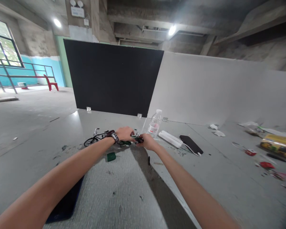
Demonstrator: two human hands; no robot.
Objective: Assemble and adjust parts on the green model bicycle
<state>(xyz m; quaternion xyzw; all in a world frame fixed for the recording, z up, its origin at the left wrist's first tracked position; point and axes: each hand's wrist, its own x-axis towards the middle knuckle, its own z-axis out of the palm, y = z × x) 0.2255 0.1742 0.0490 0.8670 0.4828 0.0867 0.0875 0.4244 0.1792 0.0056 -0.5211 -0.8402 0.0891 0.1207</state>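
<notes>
A small green model bicycle (125,142) with a dark front wheel and silvery handlebars is partly hidden between my hands. My left hand (124,133), with a metal-banded watch (114,136) on the wrist, reaches over it from above, fingers bent down around its upper part near the handlebars. From the right, my right hand (146,142) is closed at the front wheel; its fingertips are partly hidden. Left of my left wrist stands a black model bicycle (91,141), its rear covered by the wrist. A dark green block (111,156) lies nearer to me.
Beyond my right hand stands a clear plastic bottle (154,123). A white power bank (169,139) is cabled to a black phone (191,144). A dark tablet-like slab (66,203) lies under my left forearm. Black (114,79) and white panels (195,89) edge the table's far side.
</notes>
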